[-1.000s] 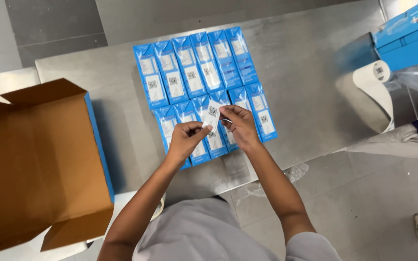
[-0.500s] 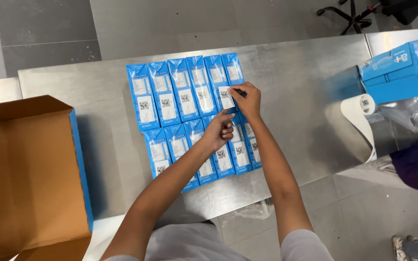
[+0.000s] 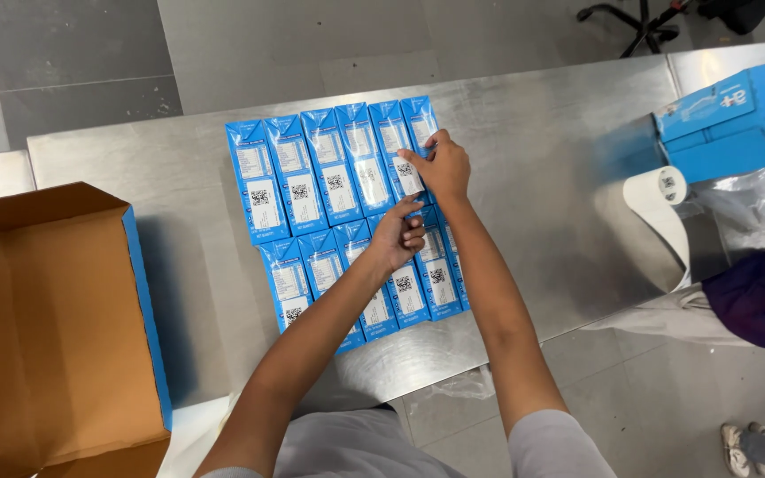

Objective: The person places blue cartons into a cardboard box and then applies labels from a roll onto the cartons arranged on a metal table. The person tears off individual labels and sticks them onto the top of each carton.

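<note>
I am midway through labelling the blue cartons (image 3: 347, 212) laid in two rows on the steel worktop (image 3: 542, 159), my right hand (image 3: 443, 166) pinching a small label onto a back-row carton, my left hand (image 3: 397, 237) loosely curled, empty, resting on the front row, so pressing it flat seems next.

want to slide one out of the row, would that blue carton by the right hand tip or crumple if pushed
Probably neither. The blue carton lies flat on the steel table, so tipping looks unlikely. Its crisp box edges suggest stiff walls. Pushed sideways it would likely shove its touching neighbours, since the right hand rests on a tightly packed row.
</note>
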